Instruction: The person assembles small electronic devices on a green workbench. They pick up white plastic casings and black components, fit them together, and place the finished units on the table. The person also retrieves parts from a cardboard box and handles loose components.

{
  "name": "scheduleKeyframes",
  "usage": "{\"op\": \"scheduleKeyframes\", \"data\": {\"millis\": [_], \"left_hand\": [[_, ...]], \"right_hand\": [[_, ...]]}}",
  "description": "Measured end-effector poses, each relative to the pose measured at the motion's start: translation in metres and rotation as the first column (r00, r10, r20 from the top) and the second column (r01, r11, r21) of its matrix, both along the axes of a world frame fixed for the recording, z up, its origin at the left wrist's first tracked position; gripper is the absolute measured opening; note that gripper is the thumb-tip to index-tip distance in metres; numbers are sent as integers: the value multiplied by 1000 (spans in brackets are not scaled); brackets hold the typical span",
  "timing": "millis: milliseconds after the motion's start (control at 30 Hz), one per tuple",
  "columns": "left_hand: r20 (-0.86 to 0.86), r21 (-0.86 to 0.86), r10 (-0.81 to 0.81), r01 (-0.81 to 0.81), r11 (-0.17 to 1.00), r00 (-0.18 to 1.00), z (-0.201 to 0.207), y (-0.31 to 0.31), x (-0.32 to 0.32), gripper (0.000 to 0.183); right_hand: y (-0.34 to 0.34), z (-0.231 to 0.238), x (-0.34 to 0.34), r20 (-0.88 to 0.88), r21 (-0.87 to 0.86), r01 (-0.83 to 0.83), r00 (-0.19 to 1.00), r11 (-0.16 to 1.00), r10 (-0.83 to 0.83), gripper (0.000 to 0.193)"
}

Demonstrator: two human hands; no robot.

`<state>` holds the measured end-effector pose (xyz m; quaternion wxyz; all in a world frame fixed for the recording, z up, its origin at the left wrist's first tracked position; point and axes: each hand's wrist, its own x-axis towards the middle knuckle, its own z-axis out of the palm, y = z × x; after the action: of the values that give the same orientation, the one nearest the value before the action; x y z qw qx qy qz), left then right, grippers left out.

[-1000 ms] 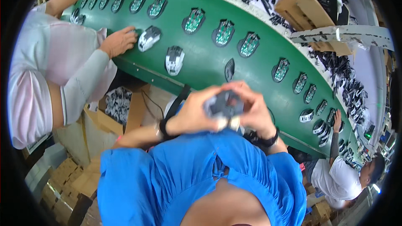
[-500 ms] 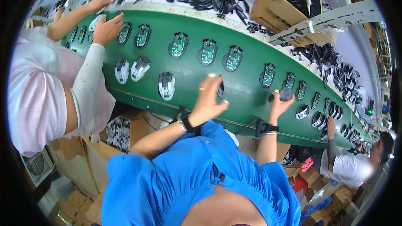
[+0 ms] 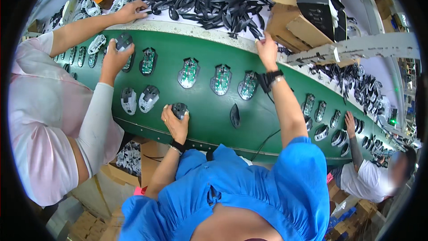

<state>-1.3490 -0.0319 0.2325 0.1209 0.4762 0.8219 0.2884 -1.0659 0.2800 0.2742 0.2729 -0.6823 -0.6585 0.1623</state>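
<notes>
My left hand (image 3: 174, 125) is closed around a computer mouse shell (image 3: 179, 110) with a dark top, near the belt's front edge. On the far side, my right hand (image 3: 267, 53) reaches over to the ledge. Its fingertips pinch together on a black plastic piece beside the heap of curved black plastic pieces (image 3: 196, 0). Between my arms lies a single dark curved piece (image 3: 235, 116) on the green belt (image 3: 200, 131). Mouse bases with green circuit boards (image 3: 220, 79) stand in a row beyond it.
At left, a co-worker's hand (image 3: 117, 60) holds a dark mouse part; the other reaches to the ledge. Two grey-and-white mouse shells (image 3: 148, 98) lie nearby. An open cardboard box (image 3: 290, 24) and a metal beam (image 3: 356, 50) stand at far right. Another person's hand (image 3: 350, 125) rests farther right.
My left hand has moved left onto the mouse shell and closed on it. My right hand has left the boards at right, where it held a dark rounded thing, and reached up to the ledge.
</notes>
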Motion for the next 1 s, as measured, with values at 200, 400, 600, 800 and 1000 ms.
{"op": "scheduleKeyframes", "data": {"millis": [200, 400, 600, 800, 1000], "left_hand": [[9, 65, -21, 20, 998, 1000, -4, -4, -13, 66], [72, 50, -199, 196, 979, 977, 3, 4, -28, 67], [-34, 85, -153, 155, 984, 988, -9, -11, -24, 79], [123, 120, -81, 66, 991, 989, 10, -3, -14, 65], [640, 117, -69, -8, 993, 766, 51, -3, -2, 55]], "right_hand": [[52, -15, -21, 235, -93, 34, 972, 995, -12, 31], [-38, 6, -26, 38, 296, -375, 924, 879, 381, 20], [-232, 8, 18, 95, 183, -203, 977, 962, 188, 22], [-318, -15, 70, 416, -68, -135, 897, 989, 151, 34], [-284, 32, 76, 323, -56, -385, 866, 921, 382, 49]]}}
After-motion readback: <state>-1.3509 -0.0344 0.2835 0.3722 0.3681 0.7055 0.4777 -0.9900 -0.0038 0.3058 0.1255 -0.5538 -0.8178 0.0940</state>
